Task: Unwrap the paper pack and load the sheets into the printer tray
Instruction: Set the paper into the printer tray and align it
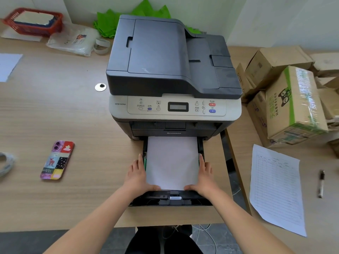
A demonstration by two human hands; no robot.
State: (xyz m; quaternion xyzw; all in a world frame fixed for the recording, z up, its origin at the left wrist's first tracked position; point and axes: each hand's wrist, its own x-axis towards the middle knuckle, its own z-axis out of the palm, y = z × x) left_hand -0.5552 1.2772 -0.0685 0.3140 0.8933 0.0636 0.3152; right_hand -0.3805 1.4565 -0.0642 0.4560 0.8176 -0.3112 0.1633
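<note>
A dark grey and beige printer (170, 70) stands on the wooden desk. Its black paper tray (172, 198) is pulled out toward me. A stack of white sheets (172, 160) lies flat inside the tray. My left hand (137, 175) rests along the stack's left edge, with the thumb on its near corner. My right hand (205, 176) mirrors it on the right edge. Both hands press against the sides of the sheets. Green wrapping paper (110, 22) lies crumpled behind the printer.
A phone (57, 160) in a colourful case lies to the left. A red basket (34, 21) and a plastic bag (75, 40) sit at the back left. Cardboard boxes (289, 99) are stacked on the right, with a printed form (277, 187) and a pen (321, 183) in front of them.
</note>
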